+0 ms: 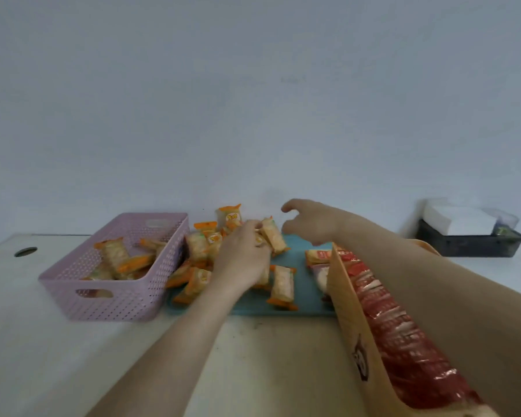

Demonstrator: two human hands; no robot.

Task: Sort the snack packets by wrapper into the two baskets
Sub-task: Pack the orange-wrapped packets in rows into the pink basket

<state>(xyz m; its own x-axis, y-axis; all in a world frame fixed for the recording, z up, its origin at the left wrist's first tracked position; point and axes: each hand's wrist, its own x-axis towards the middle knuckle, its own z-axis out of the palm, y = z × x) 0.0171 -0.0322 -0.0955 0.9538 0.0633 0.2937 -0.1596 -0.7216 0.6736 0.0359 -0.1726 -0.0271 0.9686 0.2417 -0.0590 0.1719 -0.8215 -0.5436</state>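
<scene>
Orange-and-clear snack packets (282,285) lie heaped on a blue tray (304,299) at the middle of the table. My left hand (242,257) is closed on one orange packet (272,236) and lifts its end above the heap. Just right of it, my right hand (312,221) hovers with fingers curled apart, holding nothing. The pink perforated basket (118,302) on the left holds several orange packets (115,254). A tan basket (351,320) at the right, under my right forearm, is filled with red packets (400,335). A red packet (318,255) rests on the tray's right side.
A dark bin (469,243) with white paper (457,218) stands at the far right against the wall. A round cable hole (25,251) is in the tabletop at the far left. The pale wall runs close behind the tray.
</scene>
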